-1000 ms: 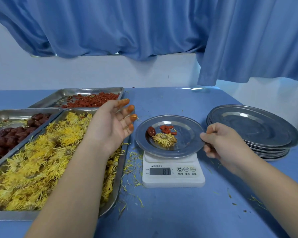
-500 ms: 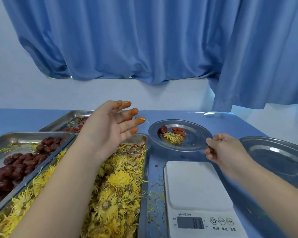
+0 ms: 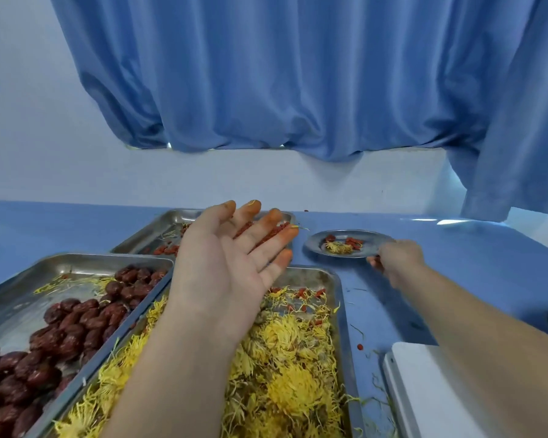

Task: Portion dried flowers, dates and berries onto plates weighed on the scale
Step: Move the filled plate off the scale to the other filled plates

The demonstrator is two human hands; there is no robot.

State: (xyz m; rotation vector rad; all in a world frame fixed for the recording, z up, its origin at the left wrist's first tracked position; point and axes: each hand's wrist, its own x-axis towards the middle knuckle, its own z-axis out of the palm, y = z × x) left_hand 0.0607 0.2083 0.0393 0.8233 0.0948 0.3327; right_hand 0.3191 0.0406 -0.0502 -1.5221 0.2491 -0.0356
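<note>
My right hand pinches the near rim of the small plate, far out on the bench, just past the flower tray and beside the berry tray. I cannot tell whether the plate rests on the bench or hangs just above it. On it lie one dried flower, a few berries and a date. The scale sits near me at lower right, its top bare, well apart from the plate.

My worry is that one-sided hold. The plate is shallow and gripped at a single edge with the arm stretched long. If the far side dips, I judge the date will roll and the berries slide off, and the weighed portion is spoiled. Setting it down hard would do the same, since the flower is light and would hop.

My left hand is spread wide, palm up, holding nothing, above the trays. Its fingertips are stained orange, with a petal stuck on one. That petal could drop among the berries, and stray berries already lie in the flower tray. My right forearm crosses close above the scale's corner, so pulling back low could knock it.
</note>
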